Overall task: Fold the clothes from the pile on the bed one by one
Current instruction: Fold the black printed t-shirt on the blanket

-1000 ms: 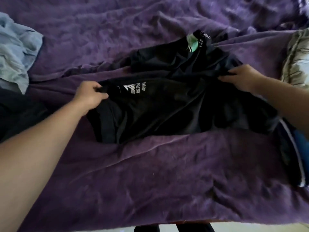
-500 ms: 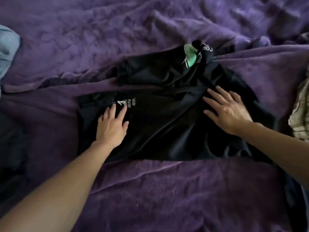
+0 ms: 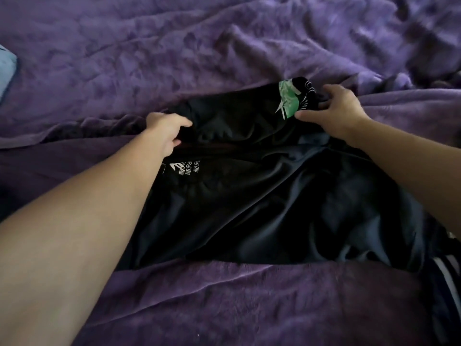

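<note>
Head view: black garment (image 3: 249,208), spread on purple bedspread (image 3: 224,308) nearward of both grips, is clenched at its far edge by left hand (image 3: 167,131) and right hand (image 3: 334,108), apparently for folding that edge over.

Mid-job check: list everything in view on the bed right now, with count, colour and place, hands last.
black garment: 1, black with white lettering and a green patch, spread mid-bed
blanket: 1, purple, rumpled, under everything
cloth: 1, light blue, far left edge
striped garment: 1, dark with white stripes, lower right edge
left hand: 1, grips the black garment's far left edge
right hand: 1, grips its far end beside the green patch
</note>
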